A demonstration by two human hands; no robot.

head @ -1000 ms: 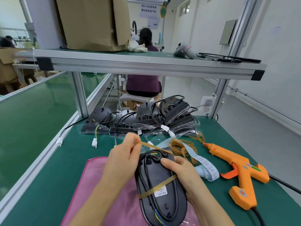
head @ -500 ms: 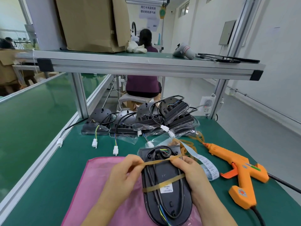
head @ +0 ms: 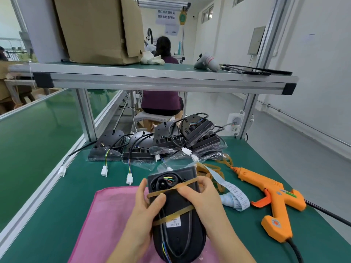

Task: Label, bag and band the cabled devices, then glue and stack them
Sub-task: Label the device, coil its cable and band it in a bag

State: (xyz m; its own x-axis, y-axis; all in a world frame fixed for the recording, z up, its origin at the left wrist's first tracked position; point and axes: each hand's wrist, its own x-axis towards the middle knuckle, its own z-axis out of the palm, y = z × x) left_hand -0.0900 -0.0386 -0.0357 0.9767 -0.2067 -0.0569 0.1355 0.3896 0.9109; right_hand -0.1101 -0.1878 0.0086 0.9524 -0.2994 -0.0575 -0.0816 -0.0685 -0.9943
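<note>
Second rubber band (head: 171,187) now sits lower across the device (head: 177,221), nearer its wired end. Left hand (head: 146,209) and right hand (head: 203,198) both pinch it, flanking the device's long axis, which runs away from the person.

A cardboard box (head: 98,29) and white gloves (head: 152,59) sit on the upper shelf (head: 163,80).

Your single head-worn camera looks forward and down, close over your hands at the green table (head: 57,205), with the room beyond.
</note>
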